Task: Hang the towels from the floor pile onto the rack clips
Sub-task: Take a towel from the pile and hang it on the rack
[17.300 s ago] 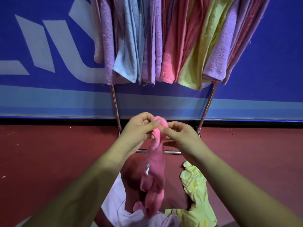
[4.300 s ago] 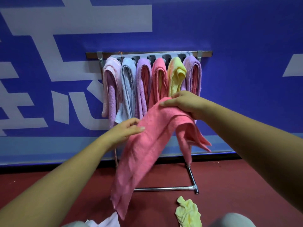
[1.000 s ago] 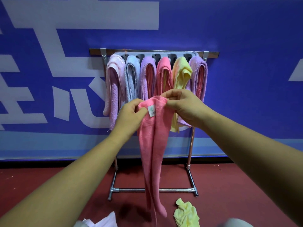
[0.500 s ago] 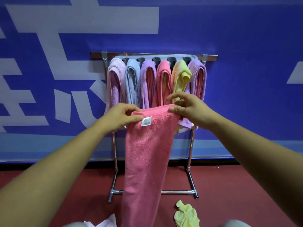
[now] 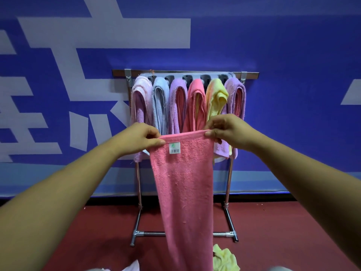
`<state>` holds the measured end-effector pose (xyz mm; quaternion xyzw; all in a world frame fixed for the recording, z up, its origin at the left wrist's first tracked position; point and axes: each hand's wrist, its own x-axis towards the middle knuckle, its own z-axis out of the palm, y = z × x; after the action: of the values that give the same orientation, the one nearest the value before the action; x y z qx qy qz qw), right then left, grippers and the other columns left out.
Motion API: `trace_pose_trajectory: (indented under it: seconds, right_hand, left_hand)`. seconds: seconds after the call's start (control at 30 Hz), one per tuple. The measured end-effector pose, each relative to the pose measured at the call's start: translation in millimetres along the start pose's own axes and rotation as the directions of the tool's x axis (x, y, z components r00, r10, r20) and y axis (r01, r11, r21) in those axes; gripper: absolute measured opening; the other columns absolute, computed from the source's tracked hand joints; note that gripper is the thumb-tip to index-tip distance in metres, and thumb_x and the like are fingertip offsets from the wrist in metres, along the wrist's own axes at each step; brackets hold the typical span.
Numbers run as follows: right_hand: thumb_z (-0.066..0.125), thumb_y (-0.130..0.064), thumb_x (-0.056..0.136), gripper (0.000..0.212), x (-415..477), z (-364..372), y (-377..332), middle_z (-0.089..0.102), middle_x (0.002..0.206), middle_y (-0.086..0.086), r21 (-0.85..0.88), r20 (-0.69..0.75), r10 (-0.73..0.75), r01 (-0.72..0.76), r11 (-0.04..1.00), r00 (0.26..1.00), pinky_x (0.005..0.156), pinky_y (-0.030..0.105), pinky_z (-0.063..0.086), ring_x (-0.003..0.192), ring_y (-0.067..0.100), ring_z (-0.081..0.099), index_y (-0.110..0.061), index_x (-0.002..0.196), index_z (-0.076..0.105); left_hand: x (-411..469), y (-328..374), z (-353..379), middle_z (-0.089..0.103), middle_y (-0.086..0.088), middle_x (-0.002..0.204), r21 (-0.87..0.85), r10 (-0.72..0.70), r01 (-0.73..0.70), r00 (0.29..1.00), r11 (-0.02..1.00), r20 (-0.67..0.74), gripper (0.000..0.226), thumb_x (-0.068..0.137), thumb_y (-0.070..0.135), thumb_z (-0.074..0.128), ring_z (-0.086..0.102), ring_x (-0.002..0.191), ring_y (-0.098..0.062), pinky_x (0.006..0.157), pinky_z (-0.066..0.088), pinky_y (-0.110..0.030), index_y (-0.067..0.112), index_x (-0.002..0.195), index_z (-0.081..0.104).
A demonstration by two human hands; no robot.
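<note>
Left hand (image 5: 139,138) and right hand (image 5: 227,131) pinch the pink towel's (image 5: 184,184) top corners, seemingly taut

Red floor (image 5: 273,231) bears rack (image 5: 152,234) and yellow towel (image 5: 224,260)

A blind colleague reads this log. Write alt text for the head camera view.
A left hand and a right hand pinch the top corners of a pink towel, holding it spread and hanging, before a metal rack where six towels hang against a blue wall. A yellow towel lies crumpled on the red floor.
</note>
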<state>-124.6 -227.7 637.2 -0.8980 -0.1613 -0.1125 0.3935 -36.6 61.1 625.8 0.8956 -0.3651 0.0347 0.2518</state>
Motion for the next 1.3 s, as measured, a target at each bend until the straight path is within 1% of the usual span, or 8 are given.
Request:
trace_pose_trajectory:
  seconds: [0.13,0.33,0.43,0.5,0.6,0.77,0.93,1.3]
  right_hand:
    - [0.067,-0.005,0.093,0.006,-4,-6,5,0.063,0.067,0.0,0.099,0.016,0.038,-0.039,0.994,0.999,0.06,0.021,0.048,0.061,0.011,0.057,-0.001,0.089,0.067]
    - [0.076,-0.014,0.088,0.014,-3,-20,8,0.069,0.069,0.003,-0.143,0.064,0.149,-0.139,0.98,0.987,0.063,0.017,0.05,0.063,0.01,0.063,-0.004,0.083,0.068]
    - [0.072,-0.014,0.091,0.014,5,-26,2,0.066,0.074,0.008,-0.142,0.0,0.182,-0.18,0.973,0.983,0.069,0.029,0.05,0.068,0.016,0.061,-0.005,0.083,0.064]
    - [0.071,-0.013,0.086,0.016,20,-36,-13,0.058,0.074,0.01,0.063,-0.125,0.168,-0.161,0.985,0.978,0.066,0.036,0.046,0.067,0.021,0.054,-0.003,0.083,0.059]
    - [0.06,-0.006,0.083,0.01,35,-55,-38,0.058,0.064,0.001,0.493,-0.191,0.144,-0.032,0.87,0.971,0.057,0.026,0.045,0.057,0.014,0.054,-0.01,0.076,0.054]
    - [0.066,-0.004,0.093,0.02,25,-39,-10,0.056,0.072,0.009,-0.021,-0.106,0.295,-0.299,0.954,0.95,0.077,0.046,0.053,0.069,0.024,0.057,-0.008,0.077,0.053]
    - [0.062,-0.002,0.096,0.02,27,-41,0,0.056,0.077,0.005,0.205,-0.21,0.211,-0.168,0.964,0.955,0.075,0.037,0.053,0.072,0.015,0.059,-0.011,0.08,0.054]
    - [0.068,-0.003,0.092,0.008,29,-48,-9,0.06,0.072,0.002,0.143,-0.297,0.113,-0.073,0.987,0.948,0.066,0.018,0.055,0.059,0.004,0.059,-0.005,0.088,0.062]
  left_hand:
    - [6,0,0,0.07,0.001,0.075,-0.065,-0.001,-0.003,0.998,0.998,-0.057,0.016,0.09,0.035,0.069,0.058,0.067,-0.006,0.071,0.05,-0.032,0.022,0.082,0.071]
    - [13,6,-5,0.073,0.008,0.076,0.131,0.018,-0.036,0.991,0.991,0.133,0.007,0.088,0.028,0.073,0.068,0.071,-0.003,0.071,0.051,-0.021,0.023,0.084,0.071]
    - [25,14,-8,0.064,0.006,0.065,0.139,0.029,-0.016,0.995,0.99,-0.093,0.023,0.093,0.034,0.066,0.057,0.057,-0.005,0.058,0.041,-0.02,0.022,0.073,0.066]
    - [35,31,-19,0.058,0.008,0.064,-0.153,-0.014,-0.035,0.951,0.988,-0.308,0.026,0.096,0.027,0.063,0.051,0.054,0.001,0.057,0.04,-0.017,0.022,0.07,0.063]
    - [47,54,-40,0.065,0.002,0.071,-0.738,-0.109,-0.105,0.966,0.667,-0.236,0.017,0.097,0.014,0.059,0.06,0.06,0.001,0.06,0.05,-0.014,0.01,0.082,0.065]
    - [44,33,-40,0.065,0.006,0.063,-0.13,-0.038,0.034,0.999,0.991,-0.025,0.014,0.091,0.02,0.069,0.056,0.055,0.001,0.061,0.046,-0.013,0.013,0.079,0.07]
    - [48,29,-36,0.069,-0.002,0.078,-0.197,0.008,-0.04,0.987,0.98,-0.158,0.004,0.087,0.011,0.073,0.06,0.061,0.006,0.064,0.045,-0.007,0.012,0.09,0.071]
    - [44,27,-40,0.059,-0.004,0.072,-0.353,0.077,-0.116,0.99,0.928,-0.121,0.012,0.093,0.008,0.065,0.058,0.063,-0.004,0.062,0.05,-0.017,0.006,0.104,0.06]
